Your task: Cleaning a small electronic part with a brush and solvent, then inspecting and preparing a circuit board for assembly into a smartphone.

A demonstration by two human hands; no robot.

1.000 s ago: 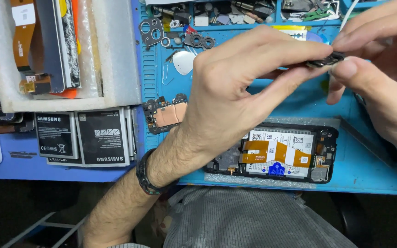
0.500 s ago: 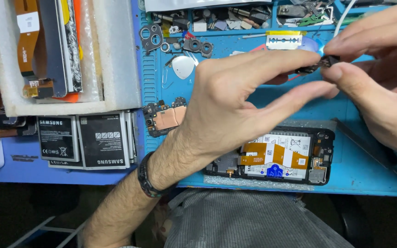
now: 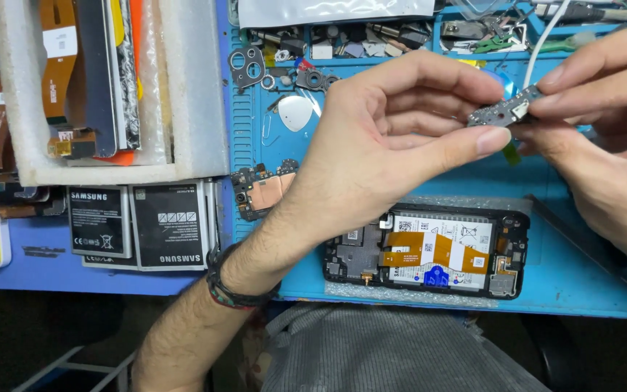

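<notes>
Left hand point(image 3: 379, 145) and right hand point(image 3: 604, 131) pinched a small circuit board point(image 3: 506, 112) | opened phone point(image 3: 429, 250) lay near on the counter point(image 3: 582, 283)

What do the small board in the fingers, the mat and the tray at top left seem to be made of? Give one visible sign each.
Small board: looks like dark circuit laminate with metal parts; silvery bits show.
Mat: probably silicone or rubber; matte blue, with moulded ribs and compartments.
Tray: seems to be white foam; thick, soft-edged, grainy walls.
Left hand and right hand pinch the board.
</notes>
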